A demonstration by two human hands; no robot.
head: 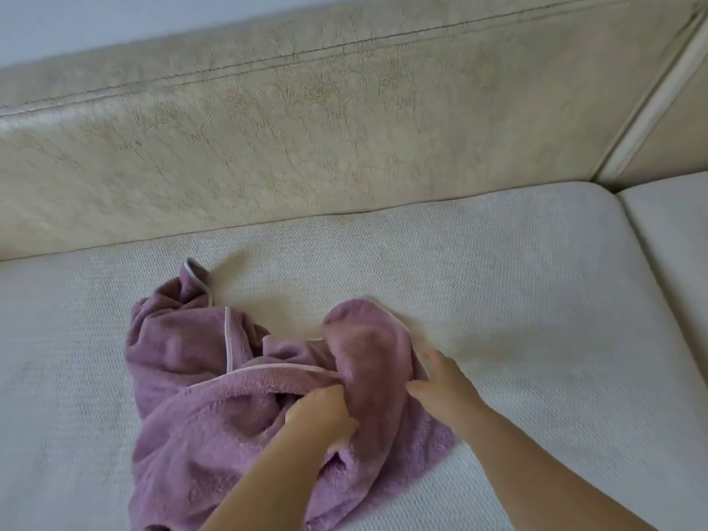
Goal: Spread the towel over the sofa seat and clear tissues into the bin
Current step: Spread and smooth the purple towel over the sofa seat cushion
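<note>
On the cream, woven-fabric sofa seat cushion (498, 285) lay a mauve fleece towel (184, 377) with pale piped edging. It was crumpled in a heap toward the front left of the cushion, with one rounded lobe raised at its right side. Over the towel's near part, the left hand (322, 412) had its fingers curled into a fold at the middle of the heap, gripping the cloth. Just beside it, at the towel's right edge, the right hand (440, 389) had its fingers spread and fairly straight, the thumb touching the raised lobe; it was blurred, and no closed grip could be made out. Behind the cushion rose a cream leatherette backrest (306, 128), cracked and wrinkled, with two stitched seams along its upper part. A second pale seat cushion (674, 231) adjoined the first at the right, with a narrow gap between them. A strip of pale grey wall (95, 21) showed above the backrest at the upper left
</note>
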